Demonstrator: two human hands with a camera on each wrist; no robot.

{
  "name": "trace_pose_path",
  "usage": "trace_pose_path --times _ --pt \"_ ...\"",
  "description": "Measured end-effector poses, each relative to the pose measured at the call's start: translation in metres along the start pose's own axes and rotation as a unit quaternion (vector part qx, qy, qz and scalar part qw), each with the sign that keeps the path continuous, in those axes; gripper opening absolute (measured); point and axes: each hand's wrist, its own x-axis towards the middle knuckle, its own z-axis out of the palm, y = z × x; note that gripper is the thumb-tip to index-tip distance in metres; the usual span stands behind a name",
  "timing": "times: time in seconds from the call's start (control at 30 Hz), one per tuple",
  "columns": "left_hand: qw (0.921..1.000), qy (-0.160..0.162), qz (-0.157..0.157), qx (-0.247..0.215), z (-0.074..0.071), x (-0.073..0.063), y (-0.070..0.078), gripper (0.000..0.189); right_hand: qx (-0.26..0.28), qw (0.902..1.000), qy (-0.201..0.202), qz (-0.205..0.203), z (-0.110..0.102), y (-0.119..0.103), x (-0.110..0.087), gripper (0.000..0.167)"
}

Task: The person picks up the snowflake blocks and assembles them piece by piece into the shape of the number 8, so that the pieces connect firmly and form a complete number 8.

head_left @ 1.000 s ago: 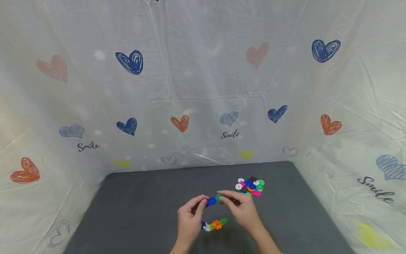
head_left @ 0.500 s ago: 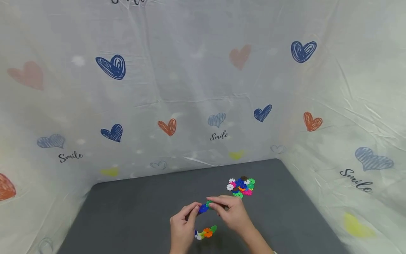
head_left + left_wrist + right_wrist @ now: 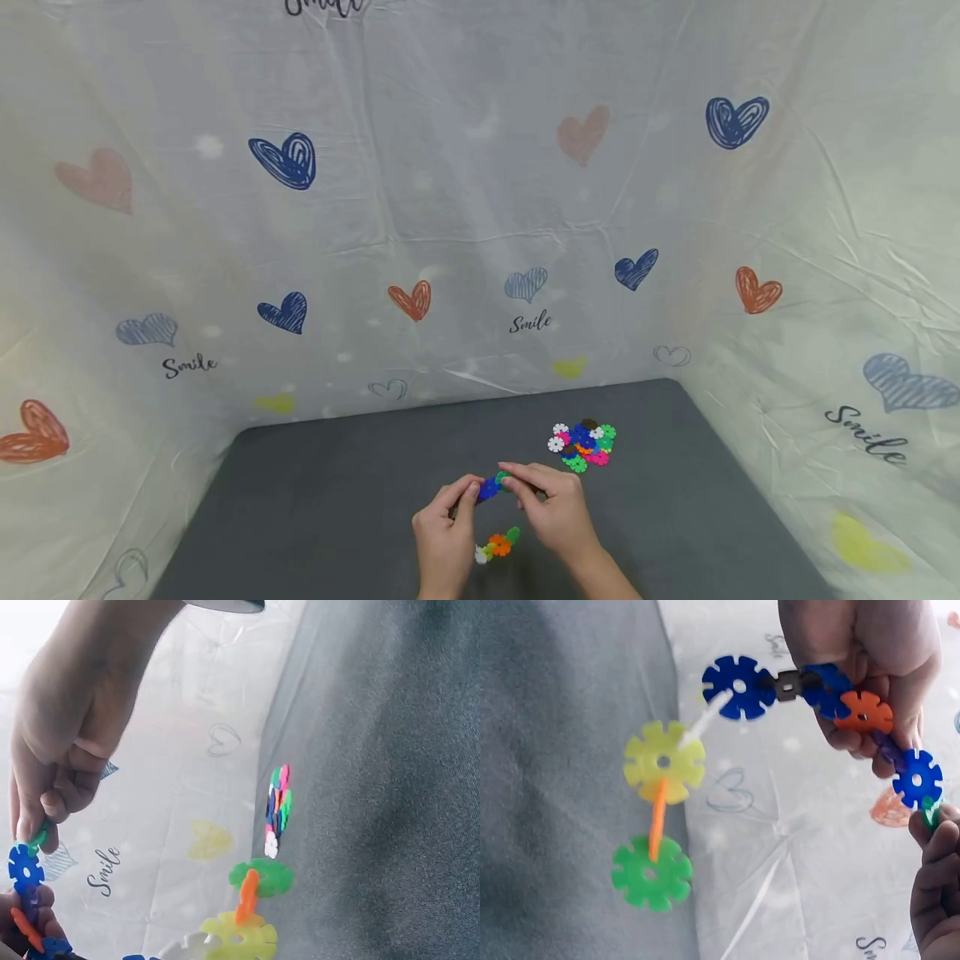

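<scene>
A chain of slotted plastic flower discs curves between and below the hands. My left hand [image 3: 444, 533] pinches it near a purple disc [image 3: 889, 752], beside an orange disc [image 3: 866, 711]. Out from those fingers sticks a blue disc [image 3: 917, 780], facing the right wrist camera. My right hand [image 3: 557, 510] pinches a green disc [image 3: 930, 812] edge-on, its rim right at the blue disc's edge. The rest of the chain hangs down past blue and brown discs to a white one, a yellow disc [image 3: 664, 761], an orange one and a green end disc [image 3: 652, 874].
A loose pile of flower discs [image 3: 585, 446] in mixed colours lies on the dark grey table [image 3: 337, 500], beyond my right hand. A pale cloth [image 3: 450, 192] printed with hearts and "Smile" hangs round the back and sides.
The right hand has come closer to the left, bringing the green disc tighter against the blue one. The head view has swung left and partly back. Both hands keep their pinch.
</scene>
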Motion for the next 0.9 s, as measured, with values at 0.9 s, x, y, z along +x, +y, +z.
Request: trace_pose_path --times 0.9 --pt "0.9654 -0.101 -0.224 -0.089 0.002 0.004 -0.005 0.034 0.077 0.9515 -0.006 0.298 -0.006 0.034 -0.020 0.013"
